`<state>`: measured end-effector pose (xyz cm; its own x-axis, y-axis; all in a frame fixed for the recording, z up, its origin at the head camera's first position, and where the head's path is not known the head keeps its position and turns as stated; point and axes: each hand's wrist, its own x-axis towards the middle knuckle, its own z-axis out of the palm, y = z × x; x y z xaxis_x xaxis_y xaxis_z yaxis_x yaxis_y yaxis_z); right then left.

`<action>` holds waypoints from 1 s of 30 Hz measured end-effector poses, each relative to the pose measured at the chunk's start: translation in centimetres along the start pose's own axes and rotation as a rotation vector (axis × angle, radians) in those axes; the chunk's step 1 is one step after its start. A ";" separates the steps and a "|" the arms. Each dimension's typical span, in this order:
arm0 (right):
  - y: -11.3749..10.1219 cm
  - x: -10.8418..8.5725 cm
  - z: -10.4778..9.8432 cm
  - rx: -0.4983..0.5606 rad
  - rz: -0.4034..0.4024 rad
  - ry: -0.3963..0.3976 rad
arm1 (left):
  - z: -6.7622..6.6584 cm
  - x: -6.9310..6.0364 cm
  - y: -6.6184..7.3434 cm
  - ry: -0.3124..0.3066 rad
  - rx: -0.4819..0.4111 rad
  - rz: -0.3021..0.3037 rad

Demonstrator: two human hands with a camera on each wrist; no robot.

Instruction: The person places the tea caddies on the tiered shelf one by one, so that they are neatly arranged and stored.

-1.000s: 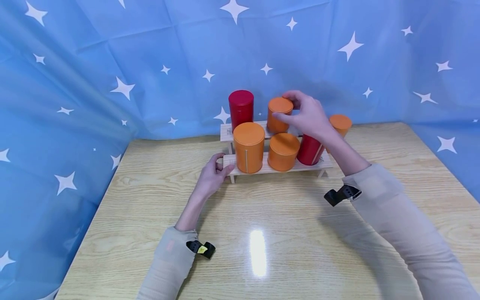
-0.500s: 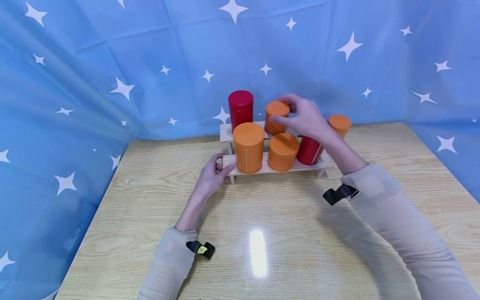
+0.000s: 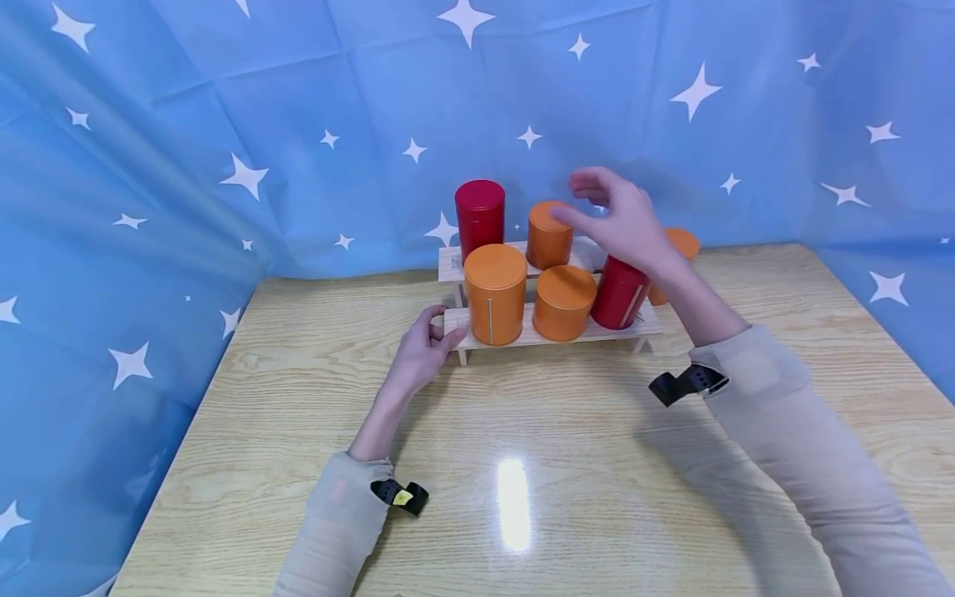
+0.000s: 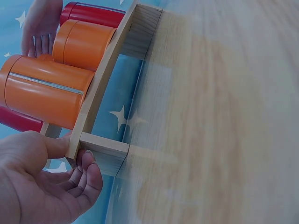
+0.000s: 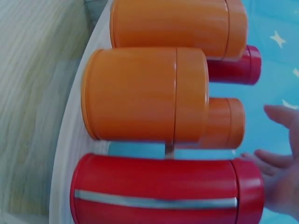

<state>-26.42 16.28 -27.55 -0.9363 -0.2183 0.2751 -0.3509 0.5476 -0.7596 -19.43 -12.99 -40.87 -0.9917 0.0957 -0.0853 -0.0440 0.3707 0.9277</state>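
Observation:
My left hand (image 3: 425, 352) grips the left end of a two-tier wooden rack (image 3: 530, 333); in the left wrist view the thumb lies on the board and the fingers curl beneath it. On the upper tier stand a red canister (image 3: 480, 220) and a small orange canister (image 3: 549, 242). Just right of that small one is my right hand (image 3: 627, 222), fingers spread and holding nothing; a gap shows between them in the right wrist view. The lower tier carries a tall orange canister (image 3: 496, 303), a short orange canister (image 3: 564, 308) and a red canister (image 3: 621, 294).
Another orange canister (image 3: 681, 243) stands at the rack's right end, partly hidden by my right wrist. The rack is on a light wooden table (image 3: 313, 398), close to a blue star-patterned cloth (image 3: 358, 99) behind it.
The small orange canister shifts slightly left and down onto the upper tier. My right hand then lets go and moves up and right. My left hand stays in place on the rack.

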 end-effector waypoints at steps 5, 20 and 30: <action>0.5 -0.3 -1.2 0.018 0.007 0.077 | 0.0 0.0 -0.1 0.002 -0.002 0.000; 5.3 -1.4 -5.0 0.014 0.104 0.151 | 0.1 -0.1 0.0 0.005 0.007 -0.012; 8.9 -2.7 -6.7 -0.072 0.145 0.157 | 0.1 0.0 0.0 0.008 -0.004 -0.022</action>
<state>-27.08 27.13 -31.12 -0.9660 -0.0079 0.2583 -0.2070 0.6217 -0.7554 -19.40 -12.95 -40.94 -0.9915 0.0801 -0.1025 -0.0660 0.3694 0.9269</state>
